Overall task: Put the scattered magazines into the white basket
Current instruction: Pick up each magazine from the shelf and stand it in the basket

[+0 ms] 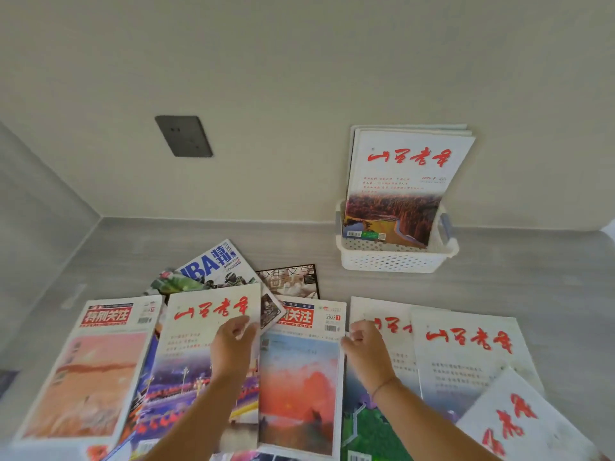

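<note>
Several magazines lie scattered over the grey counter in front of me. My left hand [233,347] rests on the right edge of a white magazine with red brush lettering [199,331], fingers curled over that edge. My right hand [364,347] sits at the right edge of a sunset-cover magazine [299,377], fingers bent; whether it grips is unclear. The white basket [396,257] stands at the back right against the wall, with a few magazines [402,184] upright in it.
More magazines lie left [90,367], behind [216,264] and right [466,354] of my hands. A dark wall socket plate [183,136] is on the wall behind. The counter runs into a corner at the left.
</note>
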